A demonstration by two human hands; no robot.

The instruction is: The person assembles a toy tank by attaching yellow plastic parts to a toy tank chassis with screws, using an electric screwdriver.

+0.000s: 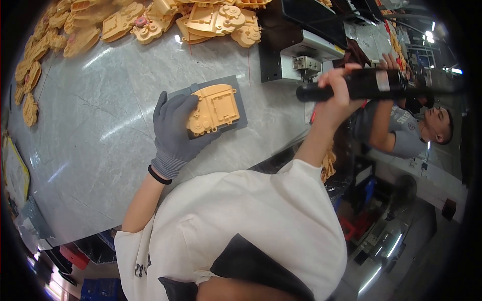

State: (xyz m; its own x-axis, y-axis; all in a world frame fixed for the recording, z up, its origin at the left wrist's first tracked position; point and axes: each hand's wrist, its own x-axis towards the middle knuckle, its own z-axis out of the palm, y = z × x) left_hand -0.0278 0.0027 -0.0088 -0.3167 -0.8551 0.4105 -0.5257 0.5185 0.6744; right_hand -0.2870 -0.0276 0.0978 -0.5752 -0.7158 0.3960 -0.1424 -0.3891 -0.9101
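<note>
My left hand (175, 125), in a grey glove with a striped cuff, grips the left side of a yellow plastic housing (224, 108). The housing lies flat, showing round bosses and a rectangular recess, on a dark grey fixture plate (242, 113) on the table. Raised at the right, my bare right hand (340, 89) is wrapped around a black electric screwdriver (369, 84). The tool is held sideways, well apart from the housing, and slightly blurred.
Piles of yellow housings (211, 20) line the back and left of the grey marbled table (100, 150). A black and silver boxy device (296, 55) stands back right. Another person (409, 128) sits farther right.
</note>
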